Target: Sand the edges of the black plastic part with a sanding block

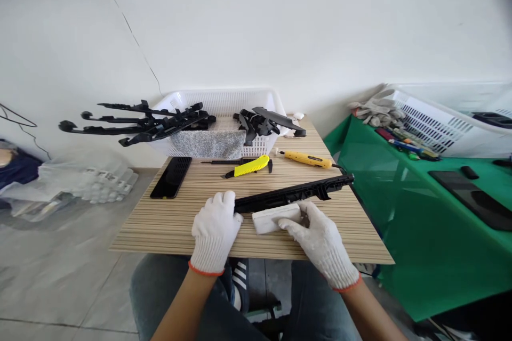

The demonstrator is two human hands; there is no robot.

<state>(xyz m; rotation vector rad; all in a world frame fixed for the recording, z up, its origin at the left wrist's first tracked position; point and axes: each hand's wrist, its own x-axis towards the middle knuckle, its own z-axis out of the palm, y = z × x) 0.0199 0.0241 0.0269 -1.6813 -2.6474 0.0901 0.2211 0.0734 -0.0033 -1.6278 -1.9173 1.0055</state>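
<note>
The left hand (216, 228), in a white knit glove, is grasping the left end of a long black strip (294, 195) above the middle of the desk's near half. The strip is slanting from there toward the desk's right edge, its far end lying nearer that edge. The right hand (323, 235), gloved alike, is pinching a white block (264, 220) between thumb and fingers, between the strip and the desk's near edge. The block's upper side is running along the strip's near side; whether the two are touching, I cannot tell.

A phone (171, 177) is lying by the desk's left edge. Beyond the strip, a yellow utility knife (252, 166) is resting against a dark caliper (224, 162), and a yellow corded tool (308, 159) is lying to their right, near the right edge. At the desk's far edge a white basket (224, 97) is holding black parts (148, 126) that are jutting out past its left rim, and more dark pieces (262, 122) on its right side. A grey cloth (208, 145) is hanging over its front.
</note>
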